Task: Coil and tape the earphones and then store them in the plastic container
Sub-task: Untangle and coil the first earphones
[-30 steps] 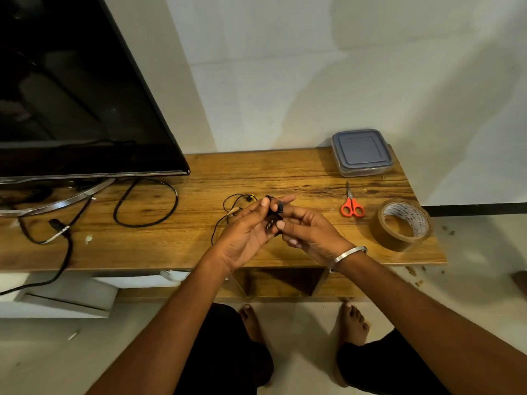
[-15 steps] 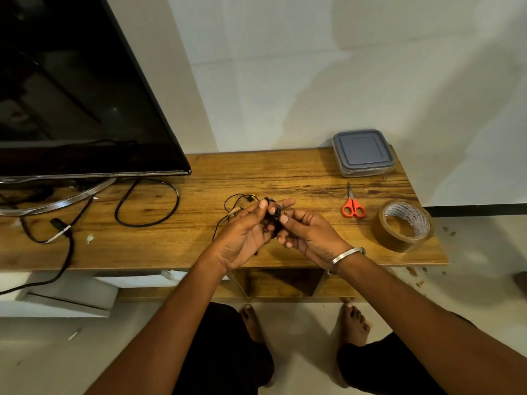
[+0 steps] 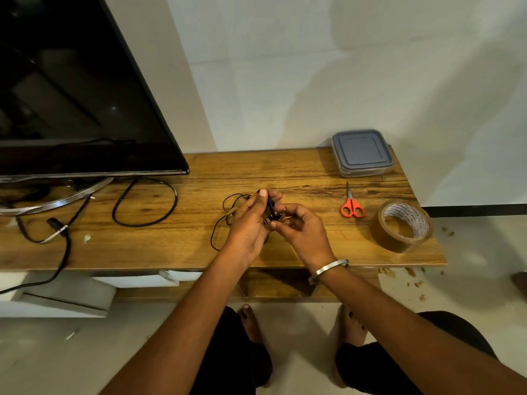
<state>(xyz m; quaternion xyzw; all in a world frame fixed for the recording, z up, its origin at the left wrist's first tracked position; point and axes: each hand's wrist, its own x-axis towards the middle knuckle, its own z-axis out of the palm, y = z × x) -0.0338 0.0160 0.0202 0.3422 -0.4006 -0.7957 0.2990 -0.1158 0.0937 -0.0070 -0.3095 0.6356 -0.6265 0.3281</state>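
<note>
Black earphones [image 3: 228,206] trail in loose loops on the wooden shelf [image 3: 199,240]. My left hand [image 3: 248,226] pinches a coiled part of the cable between thumb and fingers. My right hand [image 3: 302,229] faces it and pinches the same black bundle from the right. The bundle itself is mostly hidden between my fingers. A closed plastic container [image 3: 362,152] with a grey lid sits at the back right. Red-handled scissors [image 3: 352,203] lie to the right of my hands, and a roll of brown tape [image 3: 402,226] stands near the shelf's right end.
A large dark TV [image 3: 71,89] fills the left, with its metal stand [image 3: 57,201] and thick black cables [image 3: 142,206] on the shelf. The shelf's right edge ends just past the tape. My bare feet are on the tiled floor below.
My hands have stayed in the same place. The right hand's fingers have shifted lower on the bundle while the left hand keeps its pinch on the cable.
</note>
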